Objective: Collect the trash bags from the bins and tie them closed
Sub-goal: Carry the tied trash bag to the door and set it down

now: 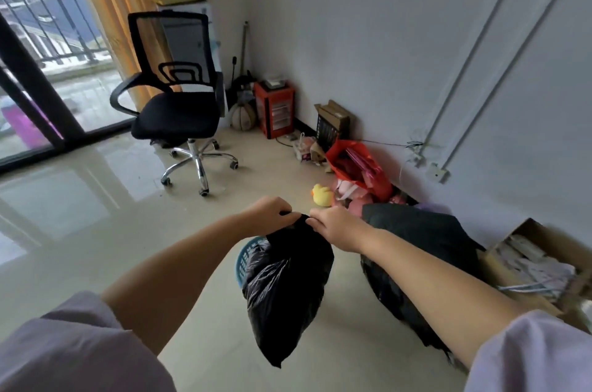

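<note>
Both hands, left hand (270, 211) and right hand (333, 225), were closed tightly on the gathered neck of a glossy, crinkled black trash bag (285, 292), which was hung below them, tapering downward, above a round blue bin (248, 255).

Single head-worn wide-angle view, looking forward and down from above both forearms. Close on the left hand (270, 212) and right hand (333, 226) at frame centre; floor (96, 231) fills the lower half, wall (384, 39) top right, window (38, 23) top left. Edges bend strongly. No second view, no overlap.
</note>
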`<state>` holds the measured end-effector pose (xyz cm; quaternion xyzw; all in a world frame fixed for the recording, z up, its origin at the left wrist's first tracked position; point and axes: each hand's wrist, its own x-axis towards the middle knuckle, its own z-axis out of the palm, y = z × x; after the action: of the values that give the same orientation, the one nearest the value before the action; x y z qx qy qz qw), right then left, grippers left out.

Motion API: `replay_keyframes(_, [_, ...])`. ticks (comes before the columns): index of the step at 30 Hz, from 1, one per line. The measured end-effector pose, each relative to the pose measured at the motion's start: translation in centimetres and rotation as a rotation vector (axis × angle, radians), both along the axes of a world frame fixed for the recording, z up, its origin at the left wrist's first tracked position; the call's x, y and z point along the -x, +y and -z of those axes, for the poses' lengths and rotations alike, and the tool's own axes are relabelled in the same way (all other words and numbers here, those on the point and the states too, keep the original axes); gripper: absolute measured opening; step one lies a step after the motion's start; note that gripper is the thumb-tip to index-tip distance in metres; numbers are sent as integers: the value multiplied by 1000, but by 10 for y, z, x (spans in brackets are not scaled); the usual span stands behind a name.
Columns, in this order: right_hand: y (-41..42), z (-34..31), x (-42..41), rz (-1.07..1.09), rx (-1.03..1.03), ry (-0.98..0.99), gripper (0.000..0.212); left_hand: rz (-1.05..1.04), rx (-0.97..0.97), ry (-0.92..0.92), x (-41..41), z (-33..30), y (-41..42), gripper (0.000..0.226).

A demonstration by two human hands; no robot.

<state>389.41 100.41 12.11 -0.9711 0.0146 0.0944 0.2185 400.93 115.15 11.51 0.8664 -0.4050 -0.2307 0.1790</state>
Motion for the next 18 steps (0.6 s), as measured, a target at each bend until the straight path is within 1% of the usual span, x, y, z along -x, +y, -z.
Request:
replay_keyframes(4, [-39, -7, 28, 150, 6, -12, 30, 126, 5, -3, 10, -5, -55, 46])
replay_keyframes(9, [-64, -14, 73, 410, 51, -66, 31, 375, 28, -55, 21, -8, -113, 48])
replay_keyframes(13, [-56, -21, 107, 634, 83, -109, 32, 623, 52, -84, 43, -25, -141, 48])
replay_keyframes(18, [-21, -23, 155, 874, 119, -113, 30, 892, 84, -28, 79, -33, -152, 47])
